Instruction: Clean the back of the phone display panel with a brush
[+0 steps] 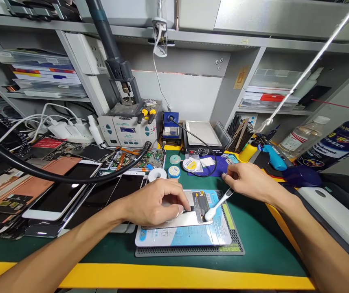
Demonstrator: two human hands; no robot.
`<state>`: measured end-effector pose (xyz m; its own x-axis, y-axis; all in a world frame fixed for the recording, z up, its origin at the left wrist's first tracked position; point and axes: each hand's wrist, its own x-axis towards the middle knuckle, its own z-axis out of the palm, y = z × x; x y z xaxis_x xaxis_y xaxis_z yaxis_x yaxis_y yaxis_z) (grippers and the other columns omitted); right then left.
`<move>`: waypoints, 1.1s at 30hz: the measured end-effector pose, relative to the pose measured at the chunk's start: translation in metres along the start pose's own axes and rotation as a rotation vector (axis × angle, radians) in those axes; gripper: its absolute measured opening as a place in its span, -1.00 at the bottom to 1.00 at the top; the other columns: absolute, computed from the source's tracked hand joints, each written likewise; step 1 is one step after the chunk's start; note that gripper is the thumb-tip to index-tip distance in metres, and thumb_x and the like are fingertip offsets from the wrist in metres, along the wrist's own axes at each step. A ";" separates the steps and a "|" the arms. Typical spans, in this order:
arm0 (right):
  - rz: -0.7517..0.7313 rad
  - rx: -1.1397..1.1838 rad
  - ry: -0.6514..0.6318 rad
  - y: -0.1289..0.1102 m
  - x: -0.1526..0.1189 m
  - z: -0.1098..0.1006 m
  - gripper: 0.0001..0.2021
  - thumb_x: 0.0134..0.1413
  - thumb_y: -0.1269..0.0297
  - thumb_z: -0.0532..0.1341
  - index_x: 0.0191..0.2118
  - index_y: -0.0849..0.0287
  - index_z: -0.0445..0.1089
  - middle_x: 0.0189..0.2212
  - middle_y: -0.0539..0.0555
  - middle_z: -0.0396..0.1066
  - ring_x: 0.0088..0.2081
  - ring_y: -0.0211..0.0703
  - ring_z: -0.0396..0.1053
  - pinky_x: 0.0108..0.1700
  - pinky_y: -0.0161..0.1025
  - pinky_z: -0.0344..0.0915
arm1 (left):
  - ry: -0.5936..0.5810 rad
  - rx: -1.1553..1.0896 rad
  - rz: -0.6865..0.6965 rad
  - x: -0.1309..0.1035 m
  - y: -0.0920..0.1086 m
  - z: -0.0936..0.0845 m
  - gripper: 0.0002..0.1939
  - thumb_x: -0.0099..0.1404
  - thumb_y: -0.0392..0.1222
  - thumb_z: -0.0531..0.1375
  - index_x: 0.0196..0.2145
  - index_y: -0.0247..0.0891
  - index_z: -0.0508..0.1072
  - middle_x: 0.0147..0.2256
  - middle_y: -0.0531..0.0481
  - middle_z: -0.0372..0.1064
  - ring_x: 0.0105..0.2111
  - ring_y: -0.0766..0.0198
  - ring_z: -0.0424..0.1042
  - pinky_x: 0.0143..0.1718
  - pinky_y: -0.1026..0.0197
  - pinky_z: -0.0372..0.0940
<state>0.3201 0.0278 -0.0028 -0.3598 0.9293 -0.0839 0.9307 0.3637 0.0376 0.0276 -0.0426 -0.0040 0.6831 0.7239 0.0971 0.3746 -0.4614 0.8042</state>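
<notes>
Silver phone body (188, 218) is at the center of my work area, flat on a blue-and-white card (159, 238), which sits on a grey perforated mat (189, 251). Green work mat (272, 244) under all that.

My left hand (162, 202) rests on the body from its 9 o'clock side, fingers curled, thumb lying on the silver surface. Small dark bit near thumb and index; can't tell if I'm pinching it.

My right hand (247, 181) is at 2 o'clock from the body, fingers curled in, thumb and forefinger close together. White-headed brush (218, 206): head down at the body's 3 o'clock end, by the dark section (200, 203), handle angled toward 2 o'clock and running up to my right hand. Can't tell whether I've got a grip on it.

Around the body: white phone (60, 195) at 9, white tape roll (156, 175) and control station (125, 132) at 11, clear bottle (302, 138) at 2.
</notes>
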 end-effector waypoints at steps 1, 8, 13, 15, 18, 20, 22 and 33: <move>0.011 -0.001 0.001 0.002 0.000 0.000 -0.68 0.37 0.10 0.19 -0.37 0.18 0.40 -0.51 -0.10 0.38 -0.48 -0.26 0.36 -0.36 -0.24 0.35 | 0.001 0.002 -0.001 0.000 0.000 0.000 -0.80 0.24 -0.33 0.19 -0.25 -0.33 0.62 -0.31 -0.08 0.49 -0.27 0.22 0.40 -0.17 0.18 0.28; -0.028 0.031 0.005 -0.012 -0.003 0.002 -0.64 0.39 0.07 0.14 -0.40 0.17 0.38 -0.53 -0.10 0.35 -0.50 -0.26 0.31 -0.38 -0.25 0.29 | 0.003 0.001 0.011 -0.001 0.000 0.000 -0.81 0.23 -0.34 0.20 -0.25 -0.29 0.61 -0.32 -0.05 0.50 -0.27 0.24 0.40 -0.18 0.20 0.27; -0.016 0.038 0.012 -0.005 -0.002 0.000 -0.65 0.36 0.07 0.17 -0.42 0.16 0.36 -0.54 -0.11 0.33 -0.51 -0.26 0.28 -0.40 -0.26 0.25 | 0.004 -0.013 0.006 -0.001 -0.002 0.000 -0.82 0.23 -0.34 0.21 -0.26 -0.29 0.61 -0.30 -0.04 0.51 -0.26 0.24 0.41 -0.17 0.20 0.28; 0.001 0.034 0.008 0.003 0.000 -0.001 -0.65 0.35 0.07 0.19 -0.43 0.17 0.36 -0.55 -0.11 0.32 -0.52 -0.27 0.27 -0.40 -0.27 0.25 | 0.006 -0.016 0.008 -0.001 -0.002 0.000 -0.82 0.22 -0.35 0.20 -0.26 -0.30 0.61 -0.30 -0.05 0.51 -0.26 0.24 0.41 -0.17 0.20 0.28; 0.012 0.033 0.003 0.007 0.001 -0.001 -0.65 0.34 0.07 0.19 -0.44 0.16 0.36 -0.56 -0.12 0.31 -0.53 -0.27 0.26 -0.41 -0.27 0.24 | 0.005 -0.008 0.011 -0.001 -0.001 0.000 -0.81 0.22 -0.35 0.20 -0.24 -0.29 0.61 -0.30 -0.04 0.51 -0.26 0.25 0.41 -0.17 0.20 0.28; 0.002 0.037 0.008 0.002 0.000 0.000 -0.64 0.35 0.06 0.17 -0.44 0.16 0.36 -0.55 -0.11 0.32 -0.52 -0.27 0.26 -0.41 -0.27 0.23 | 0.005 0.003 0.013 -0.002 -0.001 -0.001 -0.81 0.23 -0.34 0.20 -0.25 -0.28 0.61 -0.31 -0.04 0.50 -0.27 0.25 0.40 -0.18 0.20 0.29; -0.020 0.044 0.011 -0.006 -0.001 0.001 -0.63 0.37 0.06 0.15 -0.43 0.15 0.35 -0.55 -0.11 0.32 -0.52 -0.26 0.26 -0.41 -0.27 0.22 | 0.005 0.012 0.014 -0.002 -0.001 -0.001 -0.82 0.23 -0.33 0.20 -0.25 -0.28 0.61 -0.31 -0.04 0.50 -0.27 0.24 0.40 -0.18 0.19 0.29; 0.019 0.044 0.024 0.004 0.000 -0.001 -0.65 0.34 0.08 0.19 -0.44 0.16 0.35 -0.56 -0.12 0.31 -0.54 -0.27 0.25 -0.42 -0.27 0.22 | 0.004 0.002 -0.003 0.000 0.000 0.000 -0.82 0.23 -0.33 0.20 -0.25 -0.27 0.60 -0.31 -0.04 0.50 -0.27 0.24 0.41 -0.19 0.19 0.29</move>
<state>0.3239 0.0291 -0.0019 -0.3433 0.9373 -0.0599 0.9391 0.3437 -0.0044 0.0273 -0.0426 -0.0039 0.6794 0.7274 0.0968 0.3779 -0.4599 0.8035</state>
